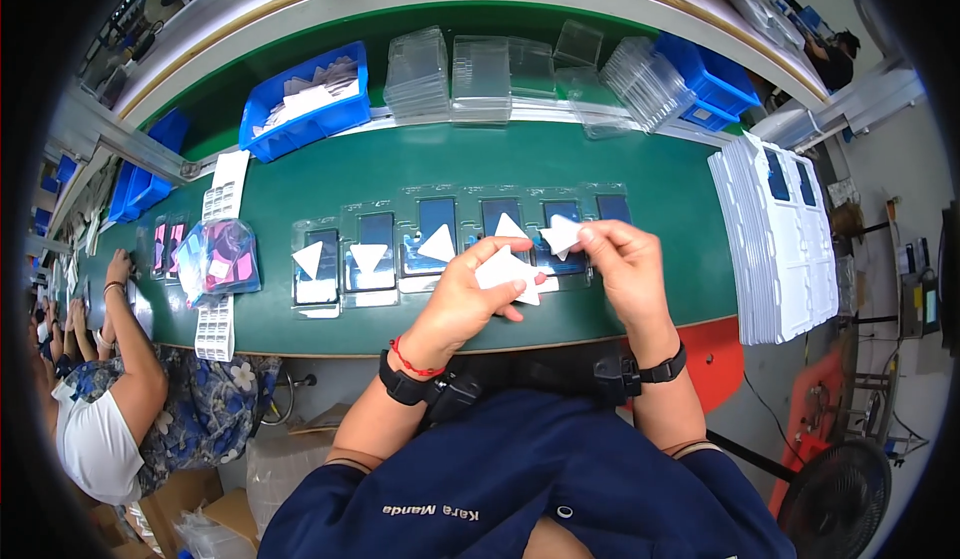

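A black fan (835,501) stands lower right, cardboard boxes (180,499) lower left.

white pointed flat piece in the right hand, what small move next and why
I'd probably lower the white pointed flat piece onto the dark rectangular panel beneath: the right hand pinches it there, and the four similar panels to the left each carry a white triangle.

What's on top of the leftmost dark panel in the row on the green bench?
A white triangular piece lies on the dark panel, reaching past its left edge. The panel's surface directly beneath the piece is covered and can't be seen.
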Tool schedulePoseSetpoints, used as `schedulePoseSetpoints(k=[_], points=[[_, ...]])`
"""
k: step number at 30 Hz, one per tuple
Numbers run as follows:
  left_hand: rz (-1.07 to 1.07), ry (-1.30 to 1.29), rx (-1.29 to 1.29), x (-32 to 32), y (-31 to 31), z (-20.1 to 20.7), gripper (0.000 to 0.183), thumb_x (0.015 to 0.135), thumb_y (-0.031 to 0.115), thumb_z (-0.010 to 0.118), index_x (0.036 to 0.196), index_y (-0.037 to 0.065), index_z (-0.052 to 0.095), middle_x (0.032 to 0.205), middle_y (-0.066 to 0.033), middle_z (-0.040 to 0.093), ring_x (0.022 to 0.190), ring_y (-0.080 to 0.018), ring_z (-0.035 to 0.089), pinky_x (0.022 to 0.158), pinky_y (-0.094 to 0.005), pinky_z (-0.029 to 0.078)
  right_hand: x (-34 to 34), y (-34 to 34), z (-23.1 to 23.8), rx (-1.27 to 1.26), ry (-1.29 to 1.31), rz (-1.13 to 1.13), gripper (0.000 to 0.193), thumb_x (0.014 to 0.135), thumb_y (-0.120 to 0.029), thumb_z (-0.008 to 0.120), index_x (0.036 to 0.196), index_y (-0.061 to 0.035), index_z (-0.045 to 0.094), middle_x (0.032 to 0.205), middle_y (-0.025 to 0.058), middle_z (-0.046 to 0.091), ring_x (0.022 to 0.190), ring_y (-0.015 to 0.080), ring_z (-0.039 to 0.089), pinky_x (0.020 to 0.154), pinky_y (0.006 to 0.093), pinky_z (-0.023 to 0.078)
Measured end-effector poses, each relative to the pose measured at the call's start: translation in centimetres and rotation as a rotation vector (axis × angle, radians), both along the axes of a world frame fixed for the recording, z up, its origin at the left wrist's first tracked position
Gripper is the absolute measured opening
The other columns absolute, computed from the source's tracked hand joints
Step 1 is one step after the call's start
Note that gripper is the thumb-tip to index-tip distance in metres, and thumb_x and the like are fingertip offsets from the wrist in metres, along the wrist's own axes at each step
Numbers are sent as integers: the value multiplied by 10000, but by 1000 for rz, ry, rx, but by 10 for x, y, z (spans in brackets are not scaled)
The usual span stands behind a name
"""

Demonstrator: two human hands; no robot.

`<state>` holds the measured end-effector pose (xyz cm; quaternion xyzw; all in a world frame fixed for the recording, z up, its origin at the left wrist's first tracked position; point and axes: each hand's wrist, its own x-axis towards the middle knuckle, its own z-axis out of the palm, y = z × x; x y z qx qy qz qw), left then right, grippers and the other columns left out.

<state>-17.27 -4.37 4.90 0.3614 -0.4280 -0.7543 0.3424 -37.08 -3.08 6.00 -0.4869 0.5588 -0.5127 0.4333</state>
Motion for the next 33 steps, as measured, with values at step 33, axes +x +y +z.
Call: schedulePoseSetpoints(k=[33], points=[[375, -1472, -925, 247, -253, -1, 608, 826, 196, 595, 1343, -19, 358, 1283, -269, 475, 1186, -387, 468, 998, -400, 379, -185, 94, 4, -17, 1520, -834, 499, 723, -225, 718, 1168, -63, 560, 1046, 116, 580, 962, 301, 515, 800, 405, 410]])
